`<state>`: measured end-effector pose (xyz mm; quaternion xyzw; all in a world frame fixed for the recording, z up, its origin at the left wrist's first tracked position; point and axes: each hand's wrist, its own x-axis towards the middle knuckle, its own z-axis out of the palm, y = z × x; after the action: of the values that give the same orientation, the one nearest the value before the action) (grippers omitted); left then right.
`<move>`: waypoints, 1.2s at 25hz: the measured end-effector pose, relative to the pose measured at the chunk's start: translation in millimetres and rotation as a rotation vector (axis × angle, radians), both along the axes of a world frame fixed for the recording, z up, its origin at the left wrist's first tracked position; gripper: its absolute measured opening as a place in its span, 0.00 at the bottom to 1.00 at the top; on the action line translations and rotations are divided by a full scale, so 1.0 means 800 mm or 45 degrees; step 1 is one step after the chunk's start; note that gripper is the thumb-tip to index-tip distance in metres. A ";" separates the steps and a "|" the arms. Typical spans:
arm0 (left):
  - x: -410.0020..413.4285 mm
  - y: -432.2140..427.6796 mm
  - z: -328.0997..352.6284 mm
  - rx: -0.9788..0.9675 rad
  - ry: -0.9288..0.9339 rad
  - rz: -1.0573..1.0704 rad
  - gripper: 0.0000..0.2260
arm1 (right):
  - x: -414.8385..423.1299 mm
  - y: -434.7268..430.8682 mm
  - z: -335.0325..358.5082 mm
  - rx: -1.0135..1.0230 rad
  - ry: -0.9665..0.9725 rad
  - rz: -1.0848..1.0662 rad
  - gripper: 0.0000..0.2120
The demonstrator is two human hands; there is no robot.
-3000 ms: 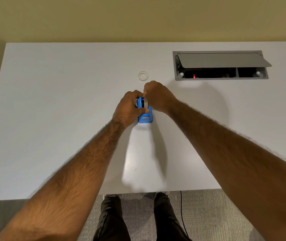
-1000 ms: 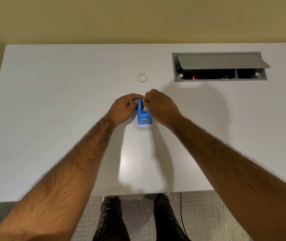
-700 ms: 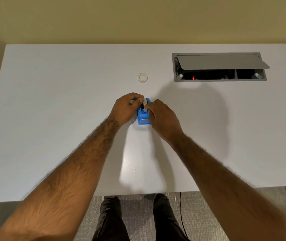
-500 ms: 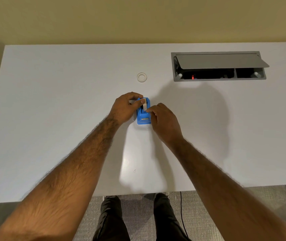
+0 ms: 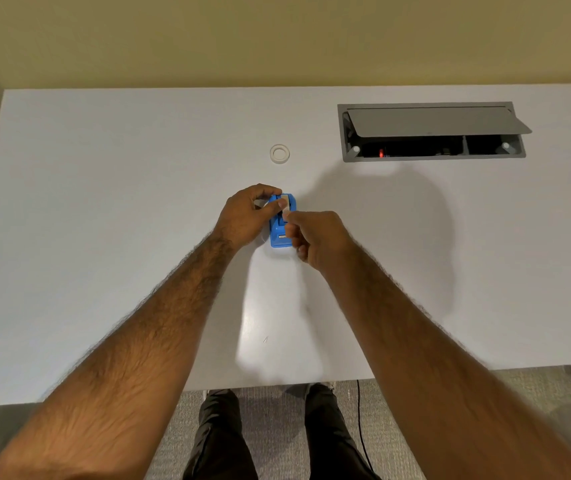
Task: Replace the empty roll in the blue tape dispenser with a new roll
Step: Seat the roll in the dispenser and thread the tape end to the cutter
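A small blue tape dispenser [image 5: 280, 238] lies on the white table [image 5: 104, 220], its length pointing toward me. My left hand [image 5: 246, 216] grips its far left side, thumb pressed on the tape roll [image 5: 287, 203] seated in it. My right hand [image 5: 318, 237] is beside the dispenser's right side, fingertips pinched on the end of the tape strip [image 5: 286, 214] drawn from the roll toward the near end. A small white empty core ring [image 5: 279, 154] lies flat on the table beyond the dispenser.
A grey cable hatch [image 5: 429, 131] with its lid tilted open is set into the table at the back right. The table's near edge runs just above my legs, with a black cable on the carpet below.
My right hand has slid from the far end of the dispenser toward me, drawing the tape end along the top. My left hand has stayed on the dispenser.
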<state>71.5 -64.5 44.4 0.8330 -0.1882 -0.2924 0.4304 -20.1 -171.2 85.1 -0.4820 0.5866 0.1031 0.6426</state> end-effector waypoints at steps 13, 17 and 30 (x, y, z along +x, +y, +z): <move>0.000 0.000 0.001 0.004 -0.014 -0.019 0.12 | 0.014 0.008 -0.023 0.091 0.010 -0.303 0.08; 0.003 0.000 0.001 0.004 -0.026 -0.021 0.12 | 0.016 0.007 -0.028 0.110 0.042 -0.290 0.08; 0.005 0.005 -0.004 0.039 -0.050 -0.137 0.13 | 0.011 0.013 -0.024 0.085 -0.020 -0.334 0.08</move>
<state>75.5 -60.7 41.4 0.8336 -0.2367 -0.3016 0.3975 -11.7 -160.5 65.9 -0.3803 0.6360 0.0337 0.6706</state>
